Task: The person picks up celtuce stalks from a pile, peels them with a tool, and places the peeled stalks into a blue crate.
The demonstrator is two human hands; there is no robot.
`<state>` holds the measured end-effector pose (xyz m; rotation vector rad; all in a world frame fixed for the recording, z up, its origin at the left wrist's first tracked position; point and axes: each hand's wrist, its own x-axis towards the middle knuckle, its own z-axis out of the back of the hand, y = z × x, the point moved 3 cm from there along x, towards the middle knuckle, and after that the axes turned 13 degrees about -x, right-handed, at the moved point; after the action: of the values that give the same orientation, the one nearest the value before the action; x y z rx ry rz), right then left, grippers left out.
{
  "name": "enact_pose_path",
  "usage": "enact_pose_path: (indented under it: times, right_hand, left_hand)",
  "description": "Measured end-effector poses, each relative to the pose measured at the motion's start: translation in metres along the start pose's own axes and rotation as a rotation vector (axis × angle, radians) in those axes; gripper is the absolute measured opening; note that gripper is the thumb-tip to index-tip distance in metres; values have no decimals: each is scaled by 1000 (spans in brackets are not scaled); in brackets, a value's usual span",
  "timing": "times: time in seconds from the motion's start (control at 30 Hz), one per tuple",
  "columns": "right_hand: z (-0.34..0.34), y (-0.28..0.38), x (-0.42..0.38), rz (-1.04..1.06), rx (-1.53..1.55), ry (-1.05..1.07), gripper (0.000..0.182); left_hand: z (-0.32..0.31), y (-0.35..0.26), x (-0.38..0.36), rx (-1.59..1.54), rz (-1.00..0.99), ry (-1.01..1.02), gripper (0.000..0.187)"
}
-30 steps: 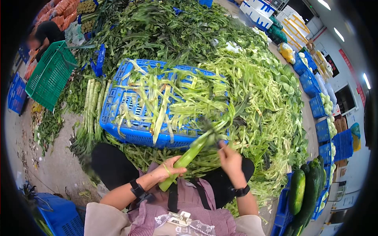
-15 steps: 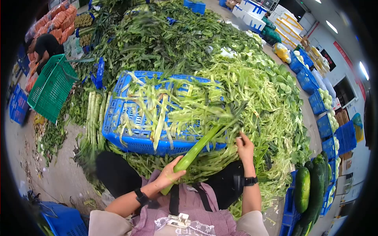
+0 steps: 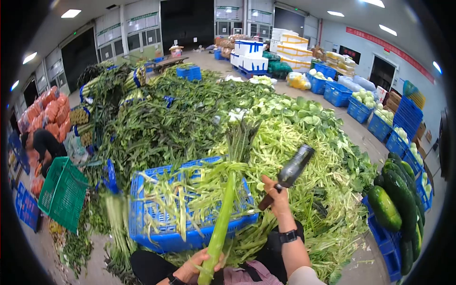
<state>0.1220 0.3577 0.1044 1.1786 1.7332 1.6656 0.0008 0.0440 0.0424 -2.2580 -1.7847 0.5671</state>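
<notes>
My left hand (image 3: pixel 197 262) is wrapped round the lower end of a long pale-green celtuce stem (image 3: pixel 222 223), partly peeled-looking and smooth. The stem points away from me, its dark leafy top (image 3: pixel 241 137) lying over the far side of the crate. In my right hand (image 3: pixel 278 199) is a broad-bladed knife (image 3: pixel 295 166), its blade angled up and to the right, apart from the stem. Beneath the stem, a blue plastic crate (image 3: pixel 190 242) carries a litter of peel strips (image 3: pixel 180 199).
A heap of dark leaves (image 3: pixel 161 118) spreads beyond the crate, with pale peelings (image 3: pixel 327 228) to the right. Unpeeled stems (image 3: pixel 118 223) lie left, near a green crate (image 3: pixel 64 192). Large gourds (image 3: pixel 384 209) rest at right. Another person (image 3: pixel 47 147) bends at far left.
My view has tilted up, showing more of the room. The celtuce now points more straight ahead. My right hand has moved away from its leafy end, and the knife shows clearly.
</notes>
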Motion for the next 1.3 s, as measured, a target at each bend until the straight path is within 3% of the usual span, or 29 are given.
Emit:
enact_pose_path:
  times: [0.07,0.13,0.2,0.23,0.27,0.4,0.43,0.47,0.5,0.53,0.6,0.67,0.73,0.8,0.83,0.87,0.9,0.97,1.0,1.07,1.13,1.2,1.23,1.3]
  right_hand:
    - [-23,8,9,26,98,76,51]
    - [-29,0,6,-93,70,88,56]
    - [-37,9,3,-67,97,12,52]
    - [-31,5,5,-16,84,-45,42]
    - [-30,12,6,37,69,-101,33]
    - [-37,30,-1,-6,108,-142,26]
    - [-40,36,-2,-25,-28,-91,26]
    - [-39,30,1,-156,-341,-13,26]
    - [-38,23,2,-123,-395,-38,26]
    - [-39,18,3,-90,-446,-61,25]
    - [-31,31,7,-54,-431,-146,22]
    - [-12,37,23,21,-373,-313,17]
    - [14,38,42,70,-247,-472,16]
    - [54,34,58,160,-420,-732,18]
    - [66,43,55,179,-325,-771,20]
    - [87,37,55,175,-416,-788,19]
    - [101,37,49,126,-515,-732,21]
    - [102,28,33,75,-616,-657,23]
    - [99,18,24,-1,-751,-591,26]
    - [88,3,8,-73,-885,-516,30]
    - [52,-11,-3,-109,-777,-326,29]
    - [19,-27,0,-132,-419,-128,24]
    - [0,-21,4,-63,-240,32,38]
    - [-31,-12,13,-131,71,125,64]
  left_hand:
    - [-3,-1,2,15,-27,5,64]
    - [-3,-2,4,22,-51,8,65]
    - [2,-12,5,392,-278,-209,71]
    - [1,-11,5,397,-272,-209,71]
    - [-5,-15,5,595,-384,-263,72]
    - [-6,-21,7,1059,-618,-347,71]
    - [-6,-21,6,1062,-611,-343,71]
    - [-16,-25,4,1295,-637,-426,70]
    - [-23,-28,2,1529,-660,-511,69]
    - [-24,-29,-1,1535,-658,-512,69]
    - [-21,-34,-9,1618,-733,-748,68]
    - [-12,-37,-21,1640,-746,-768,65]
    - [-2,-34,-32,1519,-628,-703,63]
    - [12,-29,-41,1471,-685,-613,61]
    - [22,-26,-45,1282,-672,-538,62]
    - [28,-23,-47,1094,-658,-463,63]
    - [25,-22,-49,1087,-661,-471,63]
    - [22,-9,-49,216,-308,-294,66]
    - [28,-4,-48,206,-318,-299,66]
    - [41,10,-37,-187,-218,-10,65]
    - [36,7,-32,-200,-162,-48,67]
    - [2,-3,-31,-234,-165,37,72]
    - [0,-1,-33,-233,-168,31,72]
    - [-6,6,-36,-289,-61,114,72]
